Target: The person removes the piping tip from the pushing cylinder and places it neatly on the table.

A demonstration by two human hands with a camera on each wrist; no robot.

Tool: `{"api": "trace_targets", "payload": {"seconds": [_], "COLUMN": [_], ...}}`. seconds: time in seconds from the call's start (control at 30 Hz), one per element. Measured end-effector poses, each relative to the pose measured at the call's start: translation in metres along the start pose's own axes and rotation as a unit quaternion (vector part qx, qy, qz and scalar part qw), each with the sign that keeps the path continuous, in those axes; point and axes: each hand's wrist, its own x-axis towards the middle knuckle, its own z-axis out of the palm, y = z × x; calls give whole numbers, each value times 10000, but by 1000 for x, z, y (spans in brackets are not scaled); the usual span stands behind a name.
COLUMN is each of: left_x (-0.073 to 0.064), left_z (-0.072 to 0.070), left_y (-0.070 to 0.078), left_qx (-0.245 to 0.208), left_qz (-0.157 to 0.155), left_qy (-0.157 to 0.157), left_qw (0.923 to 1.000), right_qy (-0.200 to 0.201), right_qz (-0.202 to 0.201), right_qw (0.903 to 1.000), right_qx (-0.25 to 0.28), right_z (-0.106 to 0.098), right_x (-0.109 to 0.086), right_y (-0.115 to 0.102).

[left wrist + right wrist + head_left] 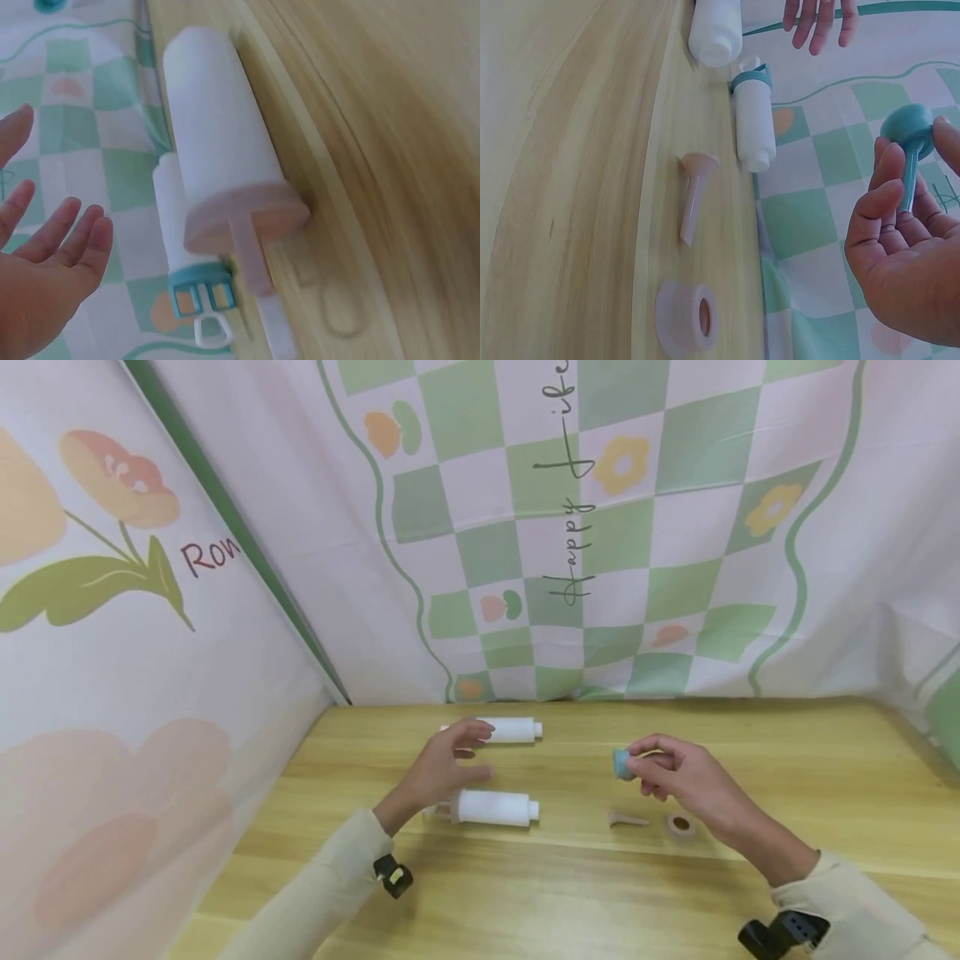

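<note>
My right hand [693, 781] is raised over the table and pinches a small teal funnel-like nozzle [908, 129] with a round head and thin stem. My left hand [442, 766] hovers with fingers spread, holding nothing. It is near two white syringe-like tubes lying on their sides. The nearer tube [495, 807] has a pink collar and pull handle [250, 259]. The farther tube [513, 730] has a teal collar [201, 276] and white ring handle; my left fingers partly hide it in the head view.
On the table [480, 893], below my right hand, lie a pink nozzle [628, 820] with a flared end and a pink ring-shaped cap [681, 825]. A checkered curtain [615, 543] hangs behind the table, and another printed curtain [112, 693] stands at the left.
</note>
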Motion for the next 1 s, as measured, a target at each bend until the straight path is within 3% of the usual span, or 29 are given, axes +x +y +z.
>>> {"api": "trace_targets", "payload": {"seconds": [0.13, 0.4, 1.0], "left_x": [-3, -6, -12], "left_z": [5, 16, 36], "left_y": [7, 31, 44], "left_qx": [-228, -155, -327], "left_qz": [159, 283, 299], "left_qy": [-65, -204, -172], "left_qw": [9996, 9993, 9989], "right_qy": [-34, -65, -62], "right_qz": [-24, -86, -200], "right_qw": [10000, 9999, 9997], "right_qx": [5, 43, 110], "right_z": [4, 10, 16], "right_x": [1, 1, -4], "right_y": [-2, -6, -12]}}
